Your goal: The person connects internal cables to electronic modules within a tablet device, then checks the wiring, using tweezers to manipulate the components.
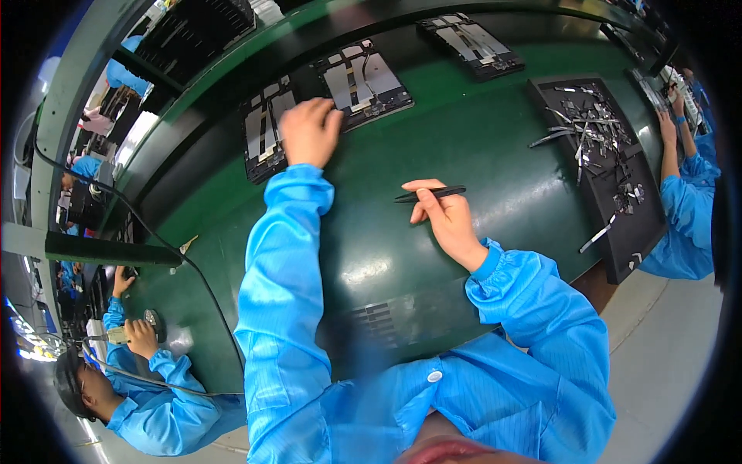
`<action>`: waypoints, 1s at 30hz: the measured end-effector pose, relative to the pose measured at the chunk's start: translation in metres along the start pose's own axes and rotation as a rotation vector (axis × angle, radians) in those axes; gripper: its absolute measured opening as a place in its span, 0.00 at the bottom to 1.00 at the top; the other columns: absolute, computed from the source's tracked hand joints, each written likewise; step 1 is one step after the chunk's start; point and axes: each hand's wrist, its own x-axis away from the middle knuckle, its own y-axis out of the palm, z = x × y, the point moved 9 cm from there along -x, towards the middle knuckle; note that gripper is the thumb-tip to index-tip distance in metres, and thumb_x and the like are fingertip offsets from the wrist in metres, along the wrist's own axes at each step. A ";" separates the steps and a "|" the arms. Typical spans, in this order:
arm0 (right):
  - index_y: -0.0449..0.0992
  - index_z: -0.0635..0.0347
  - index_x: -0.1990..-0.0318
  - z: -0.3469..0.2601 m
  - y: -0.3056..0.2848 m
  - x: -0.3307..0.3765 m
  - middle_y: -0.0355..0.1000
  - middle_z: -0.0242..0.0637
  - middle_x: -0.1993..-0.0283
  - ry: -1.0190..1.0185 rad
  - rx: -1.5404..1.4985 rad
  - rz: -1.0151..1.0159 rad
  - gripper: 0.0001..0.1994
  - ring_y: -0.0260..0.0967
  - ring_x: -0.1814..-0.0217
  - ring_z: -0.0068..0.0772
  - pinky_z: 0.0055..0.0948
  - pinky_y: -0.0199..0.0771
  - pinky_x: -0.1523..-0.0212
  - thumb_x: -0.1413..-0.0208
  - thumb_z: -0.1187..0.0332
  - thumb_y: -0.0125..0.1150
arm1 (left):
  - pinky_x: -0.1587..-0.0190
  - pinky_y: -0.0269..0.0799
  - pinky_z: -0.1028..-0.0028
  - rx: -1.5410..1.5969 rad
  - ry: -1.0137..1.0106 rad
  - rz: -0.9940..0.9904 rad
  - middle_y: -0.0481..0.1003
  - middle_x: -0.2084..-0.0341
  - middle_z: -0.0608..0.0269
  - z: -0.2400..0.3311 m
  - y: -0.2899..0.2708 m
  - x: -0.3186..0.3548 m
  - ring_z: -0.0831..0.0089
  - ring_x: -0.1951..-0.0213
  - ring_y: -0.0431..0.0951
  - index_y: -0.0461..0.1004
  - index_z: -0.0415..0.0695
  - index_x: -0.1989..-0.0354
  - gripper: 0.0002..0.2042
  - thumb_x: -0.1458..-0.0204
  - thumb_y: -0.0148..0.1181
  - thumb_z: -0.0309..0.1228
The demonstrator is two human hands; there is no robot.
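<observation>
My left hand (308, 131) reaches far forward and rests with curled fingers on the edge of an opened flat device (267, 131) with grey panels, lying on the dark conveyor belt (433, 54). A second opened device (363, 81) sits just to its right, touching my fingertips. My right hand (444, 216) hovers over the green worktable (479, 147) and pinches black tweezers (430, 193), whose tips point left. Both my arms wear blue sleeves.
A third opened device (470, 45) lies farther right on the belt. A black tray (599, 162) of small metal strips and parts sits at the right. A co-worker's hands (671, 124) work at the far right; another person (131, 371) in blue sits lower left with a tool. A black cable (154, 232) crosses the table's left.
</observation>
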 end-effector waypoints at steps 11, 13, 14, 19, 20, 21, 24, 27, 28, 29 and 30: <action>0.76 0.59 0.47 0.018 0.013 -0.004 0.74 0.29 0.76 0.189 0.033 -0.116 0.16 0.71 0.73 0.17 0.20 0.70 0.69 0.28 0.60 0.47 | 0.51 0.76 0.66 0.208 -0.968 -0.006 0.83 0.66 0.53 -0.285 -0.013 0.124 0.65 0.63 0.83 0.84 0.41 0.59 0.16 0.47 0.63 0.41; 0.75 0.60 0.46 0.016 0.011 -0.006 0.75 0.30 0.76 0.192 0.027 -0.066 0.17 0.70 0.73 0.17 0.20 0.70 0.69 0.28 0.58 0.46 | 0.51 0.76 0.66 0.274 -0.909 0.103 0.83 0.65 0.53 -0.290 -0.012 0.126 0.66 0.63 0.83 0.84 0.40 0.58 0.16 0.48 0.65 0.39; 0.75 0.60 0.46 0.015 0.014 -0.006 0.75 0.30 0.76 0.189 0.030 -0.079 0.17 0.70 0.73 0.17 0.20 0.70 0.69 0.28 0.58 0.46 | 0.52 0.76 0.66 0.335 -0.844 0.216 0.83 0.64 0.53 -0.291 -0.020 0.126 0.67 0.62 0.83 0.83 0.38 0.58 0.16 0.49 0.66 0.38; 0.75 0.60 0.46 0.014 0.003 -0.005 0.76 0.33 0.75 0.161 0.045 -0.034 0.18 0.69 0.74 0.17 0.19 0.70 0.70 0.27 0.56 0.45 | 0.44 0.72 0.62 -0.050 -0.883 -0.177 0.82 0.60 0.43 -0.250 -0.005 0.106 0.52 0.53 0.81 0.83 0.38 0.57 0.23 0.49 0.64 0.47; 0.75 0.60 0.46 0.017 0.001 -0.005 0.77 0.33 0.75 0.173 0.056 -0.030 0.18 0.70 0.74 0.17 0.19 0.70 0.70 0.27 0.56 0.45 | 0.44 0.72 0.62 -0.048 -0.884 -0.170 0.82 0.60 0.43 -0.247 -0.009 0.108 0.52 0.53 0.81 0.83 0.38 0.57 0.23 0.49 0.64 0.47; 0.75 0.60 0.46 0.018 -0.001 -0.006 0.77 0.33 0.75 0.167 0.058 -0.030 0.18 0.70 0.74 0.17 0.19 0.70 0.70 0.27 0.56 0.45 | 0.44 0.72 0.62 0.006 -0.976 -0.148 0.82 0.60 0.44 -0.248 -0.011 0.114 0.52 0.53 0.81 0.84 0.40 0.58 0.21 0.49 0.65 0.46; 0.74 0.60 0.46 0.021 -0.002 -0.008 0.77 0.34 0.74 0.171 0.025 -0.033 0.18 0.70 0.74 0.18 0.19 0.71 0.70 0.27 0.56 0.44 | 0.50 0.75 0.66 0.007 -1.066 -0.103 0.83 0.62 0.50 -0.253 -0.017 0.125 0.61 0.58 0.83 0.84 0.38 0.58 0.18 0.49 0.65 0.40; 0.74 0.58 0.45 0.023 0.005 -0.008 0.78 0.35 0.73 0.195 -0.036 -0.036 0.18 0.75 0.73 0.23 0.23 0.73 0.69 0.28 0.56 0.46 | 0.49 0.75 0.67 0.266 -1.027 0.315 0.83 0.60 0.50 -0.280 -0.038 0.145 0.62 0.57 0.82 0.81 0.36 0.55 0.17 0.46 0.65 0.37; 0.73 0.58 0.44 0.021 0.012 -0.009 0.79 0.36 0.72 0.207 -0.073 -0.053 0.18 0.76 0.72 0.24 0.24 0.74 0.68 0.28 0.56 0.45 | 0.54 0.76 0.66 0.391 -0.979 0.375 0.82 0.61 0.56 -0.293 -0.051 0.151 0.64 0.60 0.80 0.80 0.37 0.55 0.15 0.45 0.64 0.35; 0.72 0.58 0.44 0.025 0.005 -0.007 0.80 0.38 0.70 0.230 -0.098 -0.027 0.17 0.77 0.71 0.25 0.24 0.75 0.67 0.28 0.57 0.44 | 0.56 0.76 0.66 0.575 -1.072 0.397 0.81 0.62 0.58 -0.282 -0.043 0.149 0.65 0.61 0.80 0.80 0.38 0.54 0.15 0.44 0.63 0.35; 0.72 0.58 0.44 0.030 -0.004 -0.007 0.80 0.38 0.70 0.242 -0.092 -0.005 0.17 0.77 0.71 0.25 0.24 0.75 0.67 0.28 0.57 0.44 | 0.58 0.77 0.66 0.758 -1.165 0.412 0.81 0.63 0.60 -0.263 -0.042 0.141 0.66 0.62 0.79 0.79 0.39 0.53 0.14 0.44 0.63 0.35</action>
